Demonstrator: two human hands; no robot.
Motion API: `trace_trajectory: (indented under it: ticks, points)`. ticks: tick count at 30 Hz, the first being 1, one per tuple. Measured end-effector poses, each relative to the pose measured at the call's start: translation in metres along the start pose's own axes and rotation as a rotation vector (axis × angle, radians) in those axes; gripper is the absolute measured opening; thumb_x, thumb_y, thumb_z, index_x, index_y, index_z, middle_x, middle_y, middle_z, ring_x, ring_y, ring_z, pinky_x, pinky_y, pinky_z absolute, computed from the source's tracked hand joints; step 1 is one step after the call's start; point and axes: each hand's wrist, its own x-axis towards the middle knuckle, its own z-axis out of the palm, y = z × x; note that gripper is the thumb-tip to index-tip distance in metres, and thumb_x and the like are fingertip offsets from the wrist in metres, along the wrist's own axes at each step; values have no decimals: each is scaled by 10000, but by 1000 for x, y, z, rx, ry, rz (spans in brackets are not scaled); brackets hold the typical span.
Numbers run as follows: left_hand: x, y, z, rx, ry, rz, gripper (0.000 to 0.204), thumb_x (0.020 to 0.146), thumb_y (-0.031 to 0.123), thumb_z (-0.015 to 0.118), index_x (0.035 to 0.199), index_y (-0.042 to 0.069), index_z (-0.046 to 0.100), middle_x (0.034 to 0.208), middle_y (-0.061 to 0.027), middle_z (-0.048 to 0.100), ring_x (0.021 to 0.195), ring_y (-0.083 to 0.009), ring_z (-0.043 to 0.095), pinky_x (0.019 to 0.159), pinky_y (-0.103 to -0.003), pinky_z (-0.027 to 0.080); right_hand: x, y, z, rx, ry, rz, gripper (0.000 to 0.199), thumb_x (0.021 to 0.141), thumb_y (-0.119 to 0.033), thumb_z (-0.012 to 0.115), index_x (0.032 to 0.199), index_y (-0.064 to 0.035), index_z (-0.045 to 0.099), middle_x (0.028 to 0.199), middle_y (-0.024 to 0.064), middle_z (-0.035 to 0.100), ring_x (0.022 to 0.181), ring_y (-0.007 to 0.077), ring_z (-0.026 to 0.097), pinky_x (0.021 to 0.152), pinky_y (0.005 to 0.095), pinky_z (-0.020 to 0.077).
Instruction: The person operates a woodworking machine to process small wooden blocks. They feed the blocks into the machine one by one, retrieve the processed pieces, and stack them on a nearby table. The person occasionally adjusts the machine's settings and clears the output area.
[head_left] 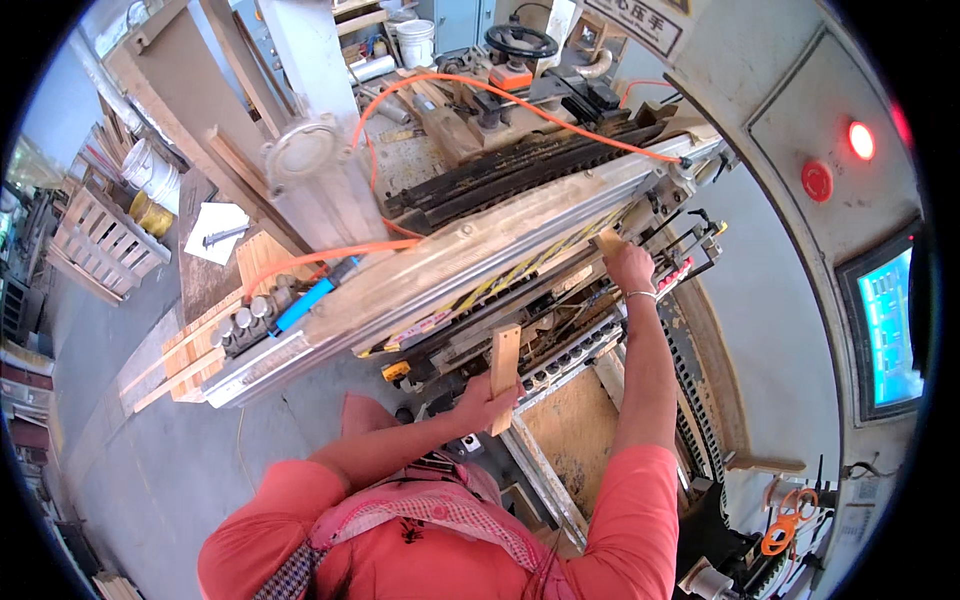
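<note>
My left hand (486, 402) grips a short, flat wooden piece (506, 362) near its lower end; the piece stands nearly upright and has small dark holes near its top. Farther off and to the right, my right hand (630, 268) is closed on the end of another wooden piece (607, 240), mostly hidden by the fingers. That hand reaches to the far right part of a long woodworking machine, under its pale cross beam (480, 240). Below the beam run rails and a row of dark round fittings (570, 358).
An orange air hose (520, 100) arches over the machine. To the right stands a control panel with a lit screen (890, 330), a red light (861, 141) and a red stop button (817, 181). Stacked boards (185, 350) lie at the left. A plywood panel (568, 440) sits below my right arm.
</note>
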Motion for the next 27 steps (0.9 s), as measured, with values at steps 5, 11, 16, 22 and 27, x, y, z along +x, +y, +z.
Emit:
trace_trajectory:
  ticks: [5, 11, 16, 22, 27]
  points:
    - [6, -12, 1, 137, 2, 61, 189, 847, 218, 570, 898, 37, 551, 714, -62, 550, 626, -132, 539, 580, -301, 443, -1, 9, -2, 12, -15, 29, 419, 711, -393, 643, 909, -24, 646, 901, 199, 643, 850, 332, 628, 764, 419, 505]
    - [7, -10, -4, 140, -27, 65, 203, 853, 232, 562, 901, 35, 543, 686, -54, 567, 640, -123, 565, 570, -299, 449, -12, -12, -22, -71, -75, 75, 340, 732, -334, 610, 947, -73, 646, 923, 182, 645, 885, 323, 627, 771, 413, 508]
    - [4, -14, 0, -6, -17, 52, 189, 865, 218, 551, 886, 31, 570, 697, -46, 593, 648, -119, 582, 587, -289, 461, -7, 10, -3, -116, -44, -21, 369, 730, -379, 631, 886, -45, 635, 907, 169, 649, 864, 316, 629, 749, 412, 512]
    - [3, -3, -1, -23, -15, 7, 192, 858, 212, 586, 856, 20, 587, 704, -35, 595, 659, -102, 579, 582, -278, 459, -10, 13, -1, -64, -16, -71, 384, 740, -364, 628, 898, -14, 601, 872, 191, 645, 844, 333, 630, 731, 425, 514]
    - [3, 2, 1, -16, -13, 17, 165, 858, 179, 576, 867, 15, 581, 773, -46, 587, 688, -100, 579, 603, -276, 468, -7, 22, 3, -64, -25, -128, 403, 774, -370, 603, 916, 1, 537, 829, 195, 641, 799, 346, 634, 693, 427, 516]
